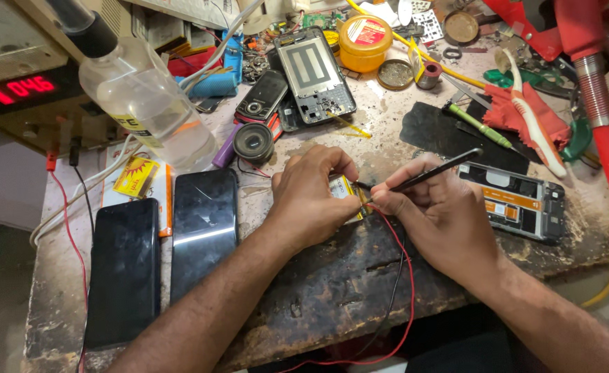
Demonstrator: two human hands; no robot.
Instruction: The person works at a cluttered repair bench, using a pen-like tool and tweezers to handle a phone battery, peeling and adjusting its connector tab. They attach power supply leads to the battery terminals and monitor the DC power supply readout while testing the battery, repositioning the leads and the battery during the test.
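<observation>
the left hand [309, 195] lies palm down on the worn, stained workbench top [332, 290], fingers curled and pressed onto a small yellow flat component [347, 188], most of which is hidden under the hand. the right hand [437, 211] pinches a thin black probe [425, 175] between thumb and fingertips, its tip set at the component's exposed edge just beside the left thumb. a red wire [409, 276] and a black wire [392, 290] run from the contact point down over the front edge of the bench. left of the hands, two dark glass-fronted phones [161, 255] lie side by side, screens unlit. right of the right hand, touching distance cannot be judged, sits an opened phone frame with an orange panel [519, 202]. behind the hands lie a second opened phone frame [315, 74], a clear plastic bottle of liquid [145, 103] on its side, a round yellow tub [364, 43], a white toothbrush [534, 124] on red cloth, and a green-handled screwdriver [479, 126].
</observation>
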